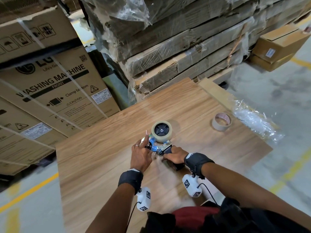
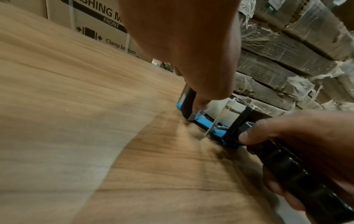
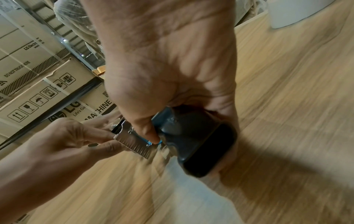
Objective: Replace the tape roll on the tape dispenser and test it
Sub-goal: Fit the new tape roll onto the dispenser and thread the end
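Observation:
A blue and black tape dispenser point(image 1: 159, 147) lies on the wooden table point(image 1: 101, 165) with a full pale tape roll point(image 1: 161, 131) mounted on its hub. My right hand point(image 1: 168, 155) grips the black handle point(image 3: 197, 141). My left hand point(image 1: 149, 147) is at the dispenser's front end, thumb and fingers pinching around the serrated metal blade plate point(image 3: 134, 144). In the left wrist view one fingertip point(image 2: 199, 105) presses on a metal flap beside the blue frame point(image 2: 203, 121). An empty cardboard tape core point(image 1: 221, 121) lies flat to the right. The loose tape end is hard to make out.
Crumpled clear plastic wrap point(image 1: 255, 121) lies at the table's right edge. Washing machine cartons point(image 1: 58, 91) stand on the left, and a wrapped stack of flat cardboard point(image 1: 176, 56) rises behind the table. Concrete floor with yellow lines surrounds it.

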`<state>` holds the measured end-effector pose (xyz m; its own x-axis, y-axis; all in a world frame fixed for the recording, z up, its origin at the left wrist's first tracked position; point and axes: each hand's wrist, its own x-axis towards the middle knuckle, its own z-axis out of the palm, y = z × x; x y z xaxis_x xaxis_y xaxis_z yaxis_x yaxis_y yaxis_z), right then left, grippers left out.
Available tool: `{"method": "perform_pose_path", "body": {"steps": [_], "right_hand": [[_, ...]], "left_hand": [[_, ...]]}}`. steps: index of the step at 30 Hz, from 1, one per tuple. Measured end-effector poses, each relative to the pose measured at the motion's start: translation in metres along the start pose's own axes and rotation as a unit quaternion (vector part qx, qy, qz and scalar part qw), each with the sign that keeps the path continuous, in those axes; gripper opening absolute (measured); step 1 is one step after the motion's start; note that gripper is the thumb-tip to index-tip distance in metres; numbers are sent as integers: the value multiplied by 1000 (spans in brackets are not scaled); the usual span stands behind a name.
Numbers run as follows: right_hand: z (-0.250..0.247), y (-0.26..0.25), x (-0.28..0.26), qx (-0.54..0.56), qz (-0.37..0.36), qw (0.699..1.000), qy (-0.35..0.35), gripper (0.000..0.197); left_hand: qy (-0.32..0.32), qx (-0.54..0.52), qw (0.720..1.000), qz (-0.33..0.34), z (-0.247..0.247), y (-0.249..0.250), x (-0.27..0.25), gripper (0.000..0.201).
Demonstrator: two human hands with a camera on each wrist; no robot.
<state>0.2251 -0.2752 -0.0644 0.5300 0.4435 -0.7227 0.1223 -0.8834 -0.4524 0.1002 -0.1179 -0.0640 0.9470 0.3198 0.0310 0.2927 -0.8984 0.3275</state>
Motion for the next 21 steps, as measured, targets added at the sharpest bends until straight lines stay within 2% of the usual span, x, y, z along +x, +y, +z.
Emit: {"method": "perform_pose_path", "body": {"steps": [4, 8, 11, 14, 21], "right_hand": [[-3, -1, -2, -10, -5, 1000, -10, 79], [-5, -2, -4, -16, 0, 1000, -13, 80], [-7, -6, -8, -24, -11, 1000, -11, 76], [-8, -9, -11, -32, -8, 999, -14, 76], [-18, -15, -24, -64, -12, 998, -26, 68]], "left_hand": [[22, -42, 997, 62, -3, -12, 4, 3], [7, -15, 994, 106, -13, -19, 6, 2], [-17, 11, 986, 164, -19, -25, 13, 28], [-54, 28, 975, 212, -23, -34, 21, 38], [-94, 77, 974, 192, -23, -43, 30, 22]]}}
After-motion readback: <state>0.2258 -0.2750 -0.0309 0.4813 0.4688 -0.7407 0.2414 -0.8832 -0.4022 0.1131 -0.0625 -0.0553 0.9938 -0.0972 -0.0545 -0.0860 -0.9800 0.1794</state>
